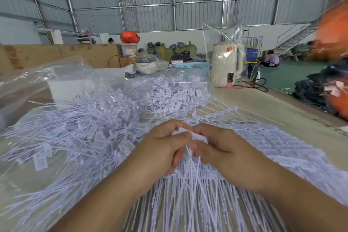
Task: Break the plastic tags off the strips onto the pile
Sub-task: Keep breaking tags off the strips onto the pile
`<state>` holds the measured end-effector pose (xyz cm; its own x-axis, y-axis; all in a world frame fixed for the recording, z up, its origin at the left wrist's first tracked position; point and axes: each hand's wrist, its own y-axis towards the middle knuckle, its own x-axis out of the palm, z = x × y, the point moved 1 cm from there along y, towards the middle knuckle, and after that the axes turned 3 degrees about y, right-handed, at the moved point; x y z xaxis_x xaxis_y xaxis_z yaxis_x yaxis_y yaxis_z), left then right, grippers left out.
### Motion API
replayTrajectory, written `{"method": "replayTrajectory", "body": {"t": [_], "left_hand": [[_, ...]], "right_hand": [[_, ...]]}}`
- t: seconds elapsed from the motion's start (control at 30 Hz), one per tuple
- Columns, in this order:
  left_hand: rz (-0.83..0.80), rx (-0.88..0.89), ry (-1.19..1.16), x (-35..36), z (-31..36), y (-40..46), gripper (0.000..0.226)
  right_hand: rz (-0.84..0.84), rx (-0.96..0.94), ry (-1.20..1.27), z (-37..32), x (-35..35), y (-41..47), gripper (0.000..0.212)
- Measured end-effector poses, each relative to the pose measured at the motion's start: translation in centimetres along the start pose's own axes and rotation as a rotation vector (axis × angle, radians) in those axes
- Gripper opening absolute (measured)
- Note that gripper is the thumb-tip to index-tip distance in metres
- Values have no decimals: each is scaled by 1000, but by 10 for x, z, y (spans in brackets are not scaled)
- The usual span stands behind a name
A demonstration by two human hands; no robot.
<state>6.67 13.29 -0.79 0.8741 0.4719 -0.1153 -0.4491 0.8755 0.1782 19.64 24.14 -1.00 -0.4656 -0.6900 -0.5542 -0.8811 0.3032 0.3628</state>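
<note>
We found a small white tag (185,132) pinched between both hands at the middle of the table (267,107), just above the strips (188,184) from which it was to be snapped. The left hand (162,149) had its fingers curled round the tag's near edge, thumb on top; the right hand (222,147) gripped the other side with curled fingers, the two hands touching at the fingertips. Thin white stems ran down from the grip toward the person and fanned out over the strips lying below the wrists.

In our judgement the break was in hand but not completed. To do it well, we would advise holding the strip firm in one hand close to the joint and bending the tag sharply with the other, so that it parts at the neck and does not drag neighbouring stems out of line. The freed tag should then go left.

The pile (79,130) of loose tags lay to the left of the hands, spreading across the table and onto a clear plastic bag (56,73). More unbroken strips (273,137) lay stacked to the right. Beyond these stood a cream kettle (225,64) under plastic wrap, a blue basket (191,67) and a covered pot (146,64). A person (272,59) sat on the green floor well apart.
</note>
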Motion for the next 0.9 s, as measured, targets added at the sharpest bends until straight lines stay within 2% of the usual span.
{"method": "replayTrajectory", "body": {"t": [0.13,0.2,0.37,0.47,0.57,0.73,0.83,0.9], "left_hand": [[18,35,69,2,2,0,6],[5,23,121,0,0,1,16],[-79,57,193,-1,-2,-1,19],[-53,20,28,-2,0,0,18],[-45,-73,-190,-2,-2,1,38],[-171,-107,-496,2,-4,0,11],[-227,-75,-625,6,-2,-1,7],[-241,-54,-686,9,1,-2,12]], "right_hand": [[-40,2,182,2,4,2,25],[-36,18,196,4,5,3,24],[7,18,208,4,5,2,26],[20,20,208,2,4,1,27],[32,12,236,1,4,0,17],[78,-24,329,1,1,2,14],[79,-34,363,3,0,1,18],[79,-56,352,3,2,2,15]]}}
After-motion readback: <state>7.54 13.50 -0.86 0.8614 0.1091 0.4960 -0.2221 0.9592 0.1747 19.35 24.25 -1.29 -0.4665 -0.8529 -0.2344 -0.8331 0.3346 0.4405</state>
